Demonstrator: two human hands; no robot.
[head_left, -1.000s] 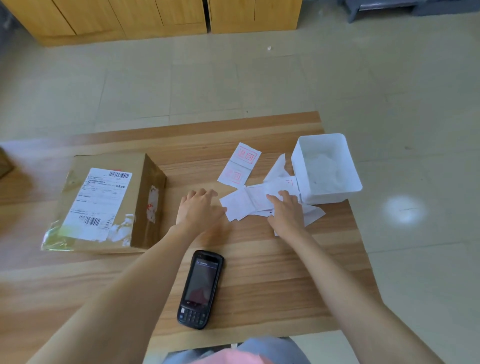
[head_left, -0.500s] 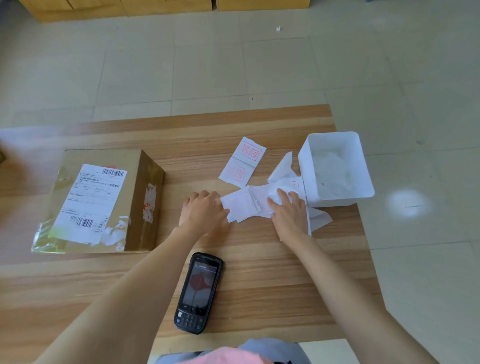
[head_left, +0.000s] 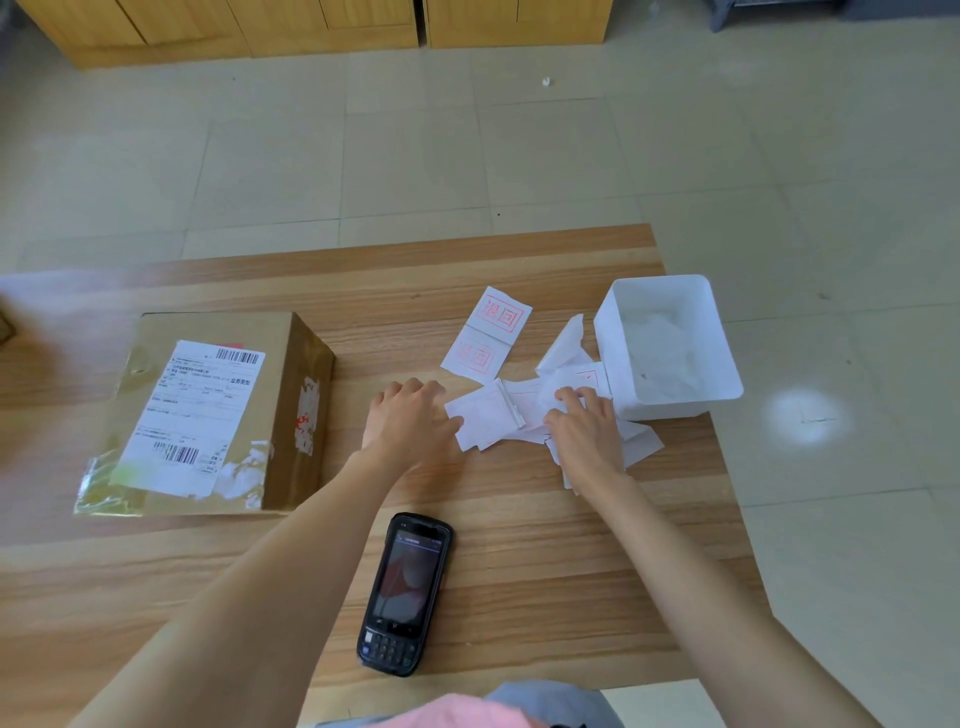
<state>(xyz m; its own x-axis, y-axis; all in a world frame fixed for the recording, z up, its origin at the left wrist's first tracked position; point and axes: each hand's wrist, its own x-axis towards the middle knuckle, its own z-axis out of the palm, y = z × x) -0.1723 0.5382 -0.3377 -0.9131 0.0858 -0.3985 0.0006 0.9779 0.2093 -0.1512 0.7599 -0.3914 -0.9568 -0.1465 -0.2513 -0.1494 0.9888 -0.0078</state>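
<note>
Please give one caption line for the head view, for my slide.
Left hand and right hand handle paper slips beside a white bin, parcel and scanner nearby.

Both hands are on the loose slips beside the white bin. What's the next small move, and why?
Probably slide the top slip free with the right hand while the left hand steadies the pile of paper slips. The slips overlap unevenly, the right hand lies on top of them, and the left hand touches the pile's left edge.
</note>
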